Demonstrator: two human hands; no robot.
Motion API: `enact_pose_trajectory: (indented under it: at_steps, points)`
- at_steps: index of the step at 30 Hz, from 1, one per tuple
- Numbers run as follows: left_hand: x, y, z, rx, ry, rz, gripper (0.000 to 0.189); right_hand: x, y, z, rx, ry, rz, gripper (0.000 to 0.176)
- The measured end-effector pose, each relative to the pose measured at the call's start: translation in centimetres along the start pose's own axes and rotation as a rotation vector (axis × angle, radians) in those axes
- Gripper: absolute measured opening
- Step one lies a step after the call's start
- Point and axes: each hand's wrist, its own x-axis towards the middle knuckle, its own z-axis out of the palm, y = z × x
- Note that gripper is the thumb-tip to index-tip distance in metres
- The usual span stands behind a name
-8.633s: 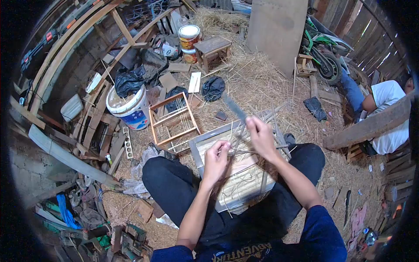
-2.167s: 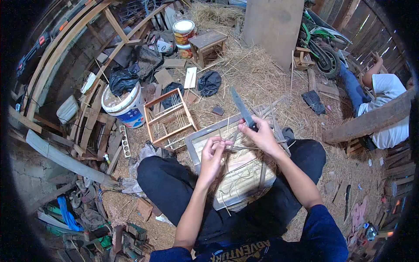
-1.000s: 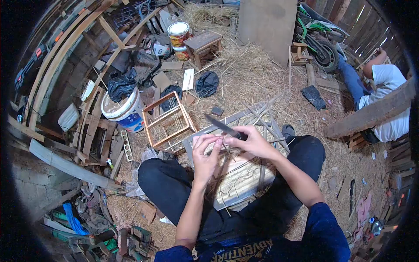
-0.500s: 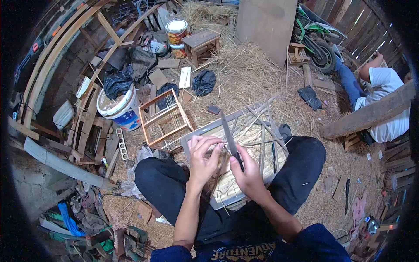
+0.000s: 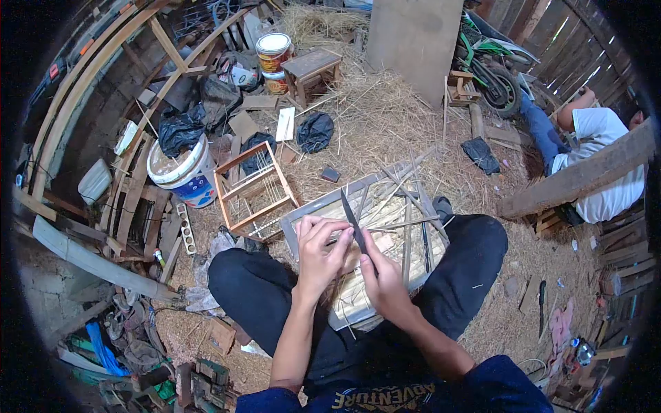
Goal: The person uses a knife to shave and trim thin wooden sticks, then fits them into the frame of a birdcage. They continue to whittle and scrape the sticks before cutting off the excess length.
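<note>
My right hand (image 5: 385,286) is wrapped round a knife (image 5: 353,221), its dark blade pointing up and away from me. Close beside it, my left hand (image 5: 318,251) is closed in a pinch near the blade; what its fingers hold is too small or hidden to make out. Below both hands a grey-edged board (image 5: 310,206) lies across my lap between my bent knees. Thin wooden or bamboo strips (image 5: 407,241) are scattered over the board, several crossing one another on its right half.
A small wooden frame (image 5: 226,196) stands ahead on the left, beside a white bucket (image 5: 180,172) with a black bag on it. A small dark block (image 5: 330,174) lies beyond the board. At right, a person (image 5: 597,131) sits behind a thick beam (image 5: 578,172). Straw covers the ground.
The knife blade has tipped slightly lower and left, with my right hand shifting a little. My left hand stays close by. The whole view has moved slightly.
</note>
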Motion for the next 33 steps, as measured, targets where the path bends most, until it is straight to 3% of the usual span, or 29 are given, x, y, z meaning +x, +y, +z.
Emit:
enact_pose_trajectory:
  at_steps: [2,6,7,10,11,16,18,21,23,27,33]
  points:
    - [0.4,-0.2,-0.1,-0.014,0.004,0.002,0.01,0.3,-2.4,-1.7,0.045,-0.089,0.214,0.052]
    - [-0.2,0.1,0.3,-0.044,-0.02,-0.002,0.01,0.2,0.7,0.0,-0.065,0.134,-0.213,0.052]
    - [-0.1,0.1,0.4,-0.04,-0.018,0.008,0.01,0.3,1.2,0.0,-0.067,0.023,-0.106,0.052]
    - [0.3,0.0,0.1,0.018,0.002,0.035,0.01,0.1,-1.2,-1.3,0.036,0.033,0.083,0.052]
    - [0.0,0.1,0.1,0.037,-0.005,0.037,0.009,0.1,-1.6,-1.2,0.057,0.079,0.015,0.051]
    - [-0.3,-0.1,0.5,0.005,-0.026,0.012,0.009,-0.4,0.8,0.2,0.073,0.016,0.057,0.05]
    - [0.1,-0.3,0.2,0.03,-0.015,0.028,0.008,-0.2,1.0,0.3,0.106,0.096,0.022,0.048]
    - [-0.2,0.6,0.2,0.023,-0.026,0.008,0.01,-0.2,0.1,0.2,0.004,0.09,0.0,0.047]
    - [-0.3,0.6,0.5,-0.006,-0.04,-0.005,0.011,-0.1,1.8,0.7,0.029,0.096,-0.098,0.047]
    - [-0.5,0.2,0.5,-0.04,-0.045,-0.018,0.012,1.1,1.3,0.5,0.165,0.159,0.131,0.034]
    - [-0.4,0.3,0.5,-0.095,-0.076,-0.056,0.009,3.1,2.9,1.1,0.354,0.121,0.118,0.018]
